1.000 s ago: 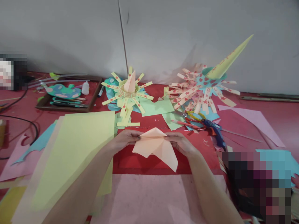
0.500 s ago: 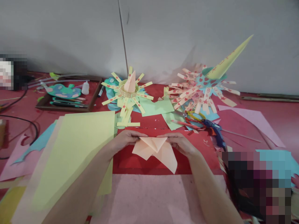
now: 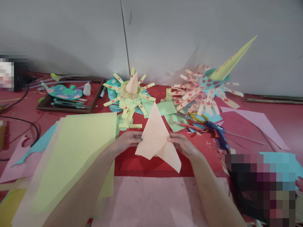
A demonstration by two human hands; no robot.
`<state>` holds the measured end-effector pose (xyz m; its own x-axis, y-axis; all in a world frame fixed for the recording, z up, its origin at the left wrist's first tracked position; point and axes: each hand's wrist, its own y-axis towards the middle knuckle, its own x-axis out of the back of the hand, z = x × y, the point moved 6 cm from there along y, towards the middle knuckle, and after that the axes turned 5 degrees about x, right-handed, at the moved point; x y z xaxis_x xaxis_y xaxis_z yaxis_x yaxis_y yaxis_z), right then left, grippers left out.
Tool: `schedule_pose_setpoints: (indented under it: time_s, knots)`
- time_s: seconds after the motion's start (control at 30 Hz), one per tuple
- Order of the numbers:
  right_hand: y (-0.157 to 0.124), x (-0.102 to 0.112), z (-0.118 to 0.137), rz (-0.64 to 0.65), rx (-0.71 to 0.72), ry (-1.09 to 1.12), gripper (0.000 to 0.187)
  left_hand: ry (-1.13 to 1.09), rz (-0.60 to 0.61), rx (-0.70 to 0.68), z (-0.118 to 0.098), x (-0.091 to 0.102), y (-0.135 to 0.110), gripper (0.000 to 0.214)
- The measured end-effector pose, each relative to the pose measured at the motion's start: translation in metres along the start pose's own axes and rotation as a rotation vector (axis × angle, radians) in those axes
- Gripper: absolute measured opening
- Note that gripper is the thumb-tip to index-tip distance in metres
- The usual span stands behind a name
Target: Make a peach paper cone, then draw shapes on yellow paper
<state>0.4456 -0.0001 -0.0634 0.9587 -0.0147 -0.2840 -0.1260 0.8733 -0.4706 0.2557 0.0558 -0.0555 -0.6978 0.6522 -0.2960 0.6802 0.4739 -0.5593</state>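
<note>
While both hands pinch it | peach paper | points away | long axis fore-aft

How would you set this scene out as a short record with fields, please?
Held item: folded peach paper, pointed at its far end
Left hand: grips its left edge
Right hand: grips its right edge
Underneath: red sheet
To the left: pale yellow sheet; brown tray holding a white bottle
Behind: paper craft with peach cone; another with yellow cone
To the right: blue glue gun
</note>
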Motion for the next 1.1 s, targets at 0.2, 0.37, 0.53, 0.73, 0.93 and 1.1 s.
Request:
schedule_pose_setpoints:
  time_s: [0.2,0.37,0.53,0.73,0.93,1.1]
  knots:
    - [0.0014,0.0,-0.001,0.027,0.014,0.002,0.031,0.0,-0.013,0.015,-0.0028,-0.0022,-0.0009,0.036]
    - [0.0016,-0.0006,-0.0014,0.041,0.019,0.023,0.031,-0.011,-0.012,0.015,-0.0028,-0.0021,-0.0003,0.034]
    - [0.0003,-0.0009,0.0001,0.026,0.007,0.02,0.028,-0.002,-0.03,0.019,-0.0007,0.0004,-0.001,0.028]
    - [0.0,0.0013,-0.0007,-0.01,-0.004,0.009,0.019,0.009,-0.075,0.045,0.0004,0.0027,-0.0021,0.021]
    - [0.0009,0.0012,-0.0009,0.026,0.029,0.002,0.028,0.016,-0.064,0.007,0.0001,0.0035,-0.0003,0.023]
    - [0.0008,0.0015,-0.001,0.027,0.025,0.024,0.028,-0.004,-0.095,0.012,0.0017,0.0053,-0.0009,0.029]
